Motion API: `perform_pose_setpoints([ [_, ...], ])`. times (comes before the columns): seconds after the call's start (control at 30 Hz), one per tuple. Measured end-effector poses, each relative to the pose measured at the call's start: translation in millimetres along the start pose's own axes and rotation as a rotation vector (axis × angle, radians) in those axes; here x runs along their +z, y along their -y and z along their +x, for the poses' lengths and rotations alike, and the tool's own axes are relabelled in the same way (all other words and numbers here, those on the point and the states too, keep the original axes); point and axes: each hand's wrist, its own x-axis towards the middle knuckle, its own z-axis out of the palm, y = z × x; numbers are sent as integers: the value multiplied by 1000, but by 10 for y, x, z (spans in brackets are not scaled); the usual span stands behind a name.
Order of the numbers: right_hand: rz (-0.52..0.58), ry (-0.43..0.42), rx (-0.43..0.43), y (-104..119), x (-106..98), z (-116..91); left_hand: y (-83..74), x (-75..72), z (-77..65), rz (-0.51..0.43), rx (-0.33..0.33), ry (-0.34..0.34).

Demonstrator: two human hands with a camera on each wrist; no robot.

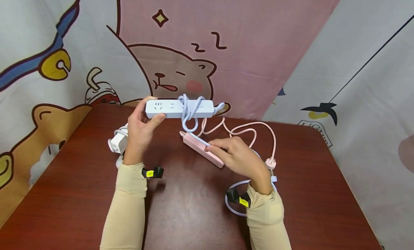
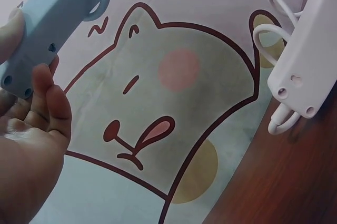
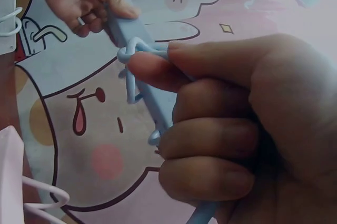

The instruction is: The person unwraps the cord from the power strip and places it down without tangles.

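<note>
A light blue power strip [image 1: 171, 110] is held up above the back of the table, its socket face toward me. My left hand [image 1: 141, 126] grips its left end, thumb in front and fingers behind. The strip's blue cord [image 1: 190, 115] loops around its right half, with a loose loop hanging below. Lower right, my right hand [image 1: 237, 154] pinches that cord between thumb and forefinger, as the right wrist view also shows, with the other fingers curled. From there the cord runs behind the right forearm and rings on the table beside the sleeve.
On the brown table [image 1: 187, 214], a pink power strip [image 1: 202, 149] lies beyond my right hand. Its pink cord winds right to a pink plug [image 1: 270, 163]. A white power strip [image 1: 119, 141] with cord wrapped round it is partly behind my left wrist. A cartoon-print curtain [image 1: 258, 45] hangs behind.
</note>
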Motion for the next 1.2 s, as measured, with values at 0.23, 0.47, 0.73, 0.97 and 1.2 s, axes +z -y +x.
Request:
perform_pose_setpoints([
  [0.23,-11,-87,-128,116,-25,-22,13,-9,-2,72,-6,28],
  [0.47,79,-214,-199,165,-46,-64,18,-23,-1,75,-8,29],
  [0.73,106,-391,-251,160,-95,-77,6,-38,-1,94,-4,114],
  [0.97,101,-541,-230,95,-188,-129,-6,-37,-10,102,-33,203],
  [1.2,102,-693,-121,71,-265,-158,-30,-52,-44,49,-71,251],
])
